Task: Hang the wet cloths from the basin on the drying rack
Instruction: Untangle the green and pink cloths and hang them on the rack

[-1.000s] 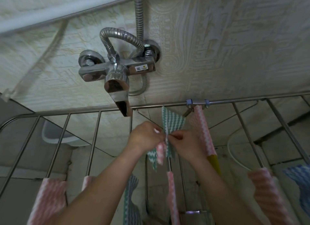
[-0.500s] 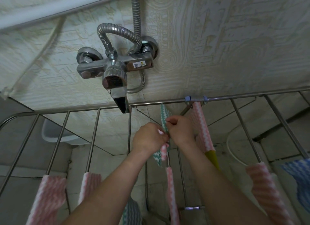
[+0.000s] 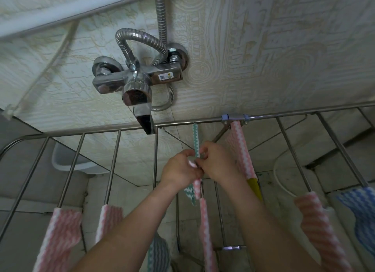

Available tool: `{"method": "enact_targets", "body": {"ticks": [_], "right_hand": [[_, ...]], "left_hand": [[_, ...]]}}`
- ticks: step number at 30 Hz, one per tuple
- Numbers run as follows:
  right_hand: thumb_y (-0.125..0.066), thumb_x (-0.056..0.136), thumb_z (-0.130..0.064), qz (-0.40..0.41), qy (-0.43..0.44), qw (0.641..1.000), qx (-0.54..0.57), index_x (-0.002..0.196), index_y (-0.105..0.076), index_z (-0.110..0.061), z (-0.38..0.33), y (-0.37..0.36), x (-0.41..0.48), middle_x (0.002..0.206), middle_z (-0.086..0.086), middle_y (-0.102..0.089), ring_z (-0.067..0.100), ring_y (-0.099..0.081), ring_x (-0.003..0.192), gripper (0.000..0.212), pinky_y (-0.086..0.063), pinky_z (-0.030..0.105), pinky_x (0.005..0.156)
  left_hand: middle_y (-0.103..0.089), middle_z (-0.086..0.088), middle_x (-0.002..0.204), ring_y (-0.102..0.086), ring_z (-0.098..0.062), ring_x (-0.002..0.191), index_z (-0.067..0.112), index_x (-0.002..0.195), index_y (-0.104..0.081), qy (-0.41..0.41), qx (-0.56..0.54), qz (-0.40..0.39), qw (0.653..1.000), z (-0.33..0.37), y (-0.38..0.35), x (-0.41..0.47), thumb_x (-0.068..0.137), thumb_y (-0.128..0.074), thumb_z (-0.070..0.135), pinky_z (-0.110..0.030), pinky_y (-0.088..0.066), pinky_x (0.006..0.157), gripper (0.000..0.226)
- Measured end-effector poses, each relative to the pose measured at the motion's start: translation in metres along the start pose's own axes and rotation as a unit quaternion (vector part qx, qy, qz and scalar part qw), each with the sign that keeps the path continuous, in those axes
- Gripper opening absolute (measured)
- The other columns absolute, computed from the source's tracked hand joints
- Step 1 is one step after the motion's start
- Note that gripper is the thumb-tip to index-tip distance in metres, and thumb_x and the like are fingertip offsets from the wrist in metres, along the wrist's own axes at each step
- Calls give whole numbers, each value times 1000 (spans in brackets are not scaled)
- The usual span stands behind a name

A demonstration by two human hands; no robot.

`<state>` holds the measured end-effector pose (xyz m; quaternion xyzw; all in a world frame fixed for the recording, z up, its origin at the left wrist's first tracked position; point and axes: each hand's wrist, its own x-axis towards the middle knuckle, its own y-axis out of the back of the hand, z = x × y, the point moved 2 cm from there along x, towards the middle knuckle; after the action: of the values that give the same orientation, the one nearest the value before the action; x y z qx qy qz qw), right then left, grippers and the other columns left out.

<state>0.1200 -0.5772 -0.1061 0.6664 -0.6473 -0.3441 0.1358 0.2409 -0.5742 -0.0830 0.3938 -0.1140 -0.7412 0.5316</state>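
Note:
A green-and-white zigzag cloth lies over one rod of the steel drying rack, bunched into a narrow strip, its lower corner hanging below my hands. My left hand and my right hand meet at the rod and both pinch this cloth between fingers and thumb. A pink cloth hangs on the same rod just below them. The basin is not in view.
A chrome tap with a coiled hose juts from the wall just above the rack's far bar. Pink cloths hang left, another pink one and a blue one right. A white bowl sits below.
The green cloth, spread wide a second ago, is now gathered into a narrow strip. Both hands have moved slightly up the rod toward the far bar.

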Motion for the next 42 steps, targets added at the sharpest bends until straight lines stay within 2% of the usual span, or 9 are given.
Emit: {"method": "enact_targets", "body": {"ticks": [6, 11, 15, 20, 25, 30, 34, 37, 42], "right_hand": [[-66, 87, -31, 44, 4, 999, -2, 83, -60, -24, 5, 5, -12, 75, -10, -63, 5, -60, 67, 10, -46, 25, 58], [-58, 92, -34, 73, -23, 990, 123, 81, -62, -26, -3, 24, -24, 77, -9, -65, 10, -62, 76, 14, -41, 22, 59], [-60, 89, -46, -71, -93, 904, 412, 107, -64, -26, -23, 28, -58, 107, -1, -68, 12, -61, 102, 27, -51, 30, 80], [-61, 83, -47, -243, -99, 784, 562, 135, -48, -35, -41, 4, -94, 135, 3, -58, 24, -53, 125, 55, -51, 52, 91], [-61, 90, -25, -208, -52, 763, 610, 124, -60, -29, -70, -4, -113, 120, 3, -68, 21, -68, 101, 35, -56, 39, 79], [-69, 80, 5, -27, -27, 859, 511, 98, -68, -20, -79, -10, -125, 100, 6, -72, 22, -70, 90, 30, -57, 41, 82], [-65, 86, -2, -13, -23, 901, 433, 102, -70, -9, -78, -4, -137, 103, 8, -73, 30, -68, 100, 18, -53, 48, 93], [-53, 93, -1, -59, -32, 866, 495, 102, -69, -1, -73, 10, -143, 100, 13, -73, 26, -69, 92, 18, -55, 40, 88], [-47, 95, -3, -74, -57, 763, 640, 96, -70, 3, -61, 21, -148, 85, 15, -62, 13, -58, 61, 24, -46, 17, 45]], "left_hand": [[-66, 5, 84, -66, -9, 77, 25, 121, -54, 14, -46, 14, 999, -3, 5, -3, 73, -76, 25, -24, -52, 71, 53], [-74, -10, 90, -69, -22, 84, 13, 94, -71, 59, -301, 61, 950, -16, 44, -17, 73, -79, 23, -28, -56, 76, 24], [-71, -15, 106, -68, -28, 96, 10, 105, -67, 85, -547, -46, 831, -18, 59, -43, 78, -70, 31, -39, -54, 83, 34], [-63, -17, 122, -64, -26, 105, 1, 123, -59, 10, -675, -113, 729, -12, 58, -71, 64, -83, 17, -39, -54, 89, 65], [-66, -20, 116, -65, -31, 104, 2, 120, -60, 16, -640, -46, 767, -10, 57, -88, 75, -70, 15, -45, -54, 88, 48], [-71, -16, 107, -69, -28, 95, 4, 114, -64, -43, -577, 58, 814, -4, 57, -104, 86, -64, 13, -39, -57, 81, 30], [-73, -12, 95, -71, -21, 78, 4, 110, -65, -31, -621, 35, 783, -5, 67, -113, 87, -62, 12, -32, -57, 63, 25], [-73, -12, 93, -70, -22, 76, 6, 108, -65, -17, -627, 32, 778, -9, 77, -117, 86, -63, 12, -34, -59, 66, 23], [-73, -13, 100, -71, -21, 77, 8, 120, -59, -34, -614, 31, 788, -11, 85, -125, 86, -61, 4, -33, -59, 67, 34]]}}
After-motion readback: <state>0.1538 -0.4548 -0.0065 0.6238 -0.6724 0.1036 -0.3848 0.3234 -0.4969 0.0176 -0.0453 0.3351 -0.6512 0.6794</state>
